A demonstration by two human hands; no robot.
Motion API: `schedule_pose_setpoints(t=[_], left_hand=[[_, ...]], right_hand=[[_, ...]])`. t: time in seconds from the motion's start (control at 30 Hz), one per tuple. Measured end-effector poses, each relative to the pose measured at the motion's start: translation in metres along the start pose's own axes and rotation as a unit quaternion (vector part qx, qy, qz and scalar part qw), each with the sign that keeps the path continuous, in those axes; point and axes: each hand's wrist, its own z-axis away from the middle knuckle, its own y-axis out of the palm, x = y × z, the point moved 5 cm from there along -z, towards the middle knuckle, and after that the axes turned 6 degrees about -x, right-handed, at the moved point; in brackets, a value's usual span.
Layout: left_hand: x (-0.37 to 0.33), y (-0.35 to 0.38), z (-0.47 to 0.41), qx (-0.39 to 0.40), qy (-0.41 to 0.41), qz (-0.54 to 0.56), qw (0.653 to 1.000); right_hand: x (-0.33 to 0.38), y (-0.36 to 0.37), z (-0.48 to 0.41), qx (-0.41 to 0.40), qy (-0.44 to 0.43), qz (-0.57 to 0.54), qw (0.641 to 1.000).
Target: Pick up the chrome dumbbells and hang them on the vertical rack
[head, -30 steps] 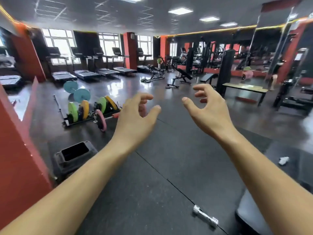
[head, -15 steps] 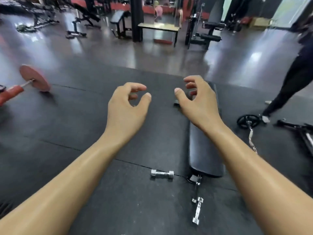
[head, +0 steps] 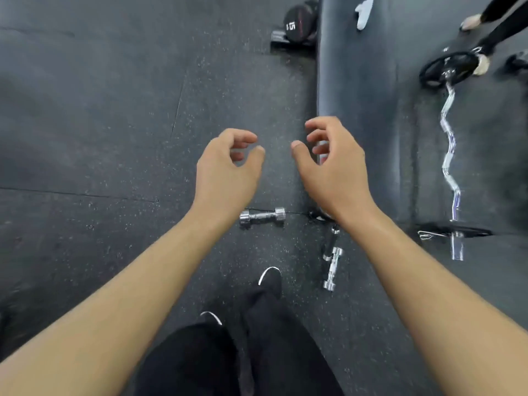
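A padded bench (head: 357, 90) runs off the top edge. Both hands are empty, grip loosely apart: left hand (head: 225, 172), right hand (head: 337, 170). Two chrome dumbbells lie on the floor (head: 100, 124): first dumbbell (head: 262, 216), second dumbbell (head: 333, 268), slightly blurred.

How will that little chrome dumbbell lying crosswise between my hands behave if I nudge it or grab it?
The chrome dumbbell has round heads and lies flat on the rubber floor, so a nudge would probably roll it. Its polished metal looks slick, so closing around the narrow handle seems safer. It is likely solid and heavy for its size. Both the left hand and right hand are empty.
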Motion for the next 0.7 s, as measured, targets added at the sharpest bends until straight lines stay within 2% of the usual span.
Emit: schedule_pose_setpoints(t=[0.17,0.47,0.6,0.7], left_hand=[[0.137,0.082,-0.051,0.002,-0.070,-0.027,0.997],[0.392,0.213,-0.112,0.075,-0.174,-0.087,0.978],[0.493,0.267,-0.127,0.112,-0.225,-0.091,0.964],[0.551,0.298,-0.138,0.104,-0.248,-0.105,0.957]], right_hand=[[-0.128,0.106,-0.009,0.015,0.058,0.001,0.998],[-0.357,0.273,0.019,0.048,0.154,0.049,0.986],[-0.440,0.333,0.029,0.083,0.191,0.093,0.974],[-0.490,0.366,0.026,0.094,0.223,0.109,0.964]])
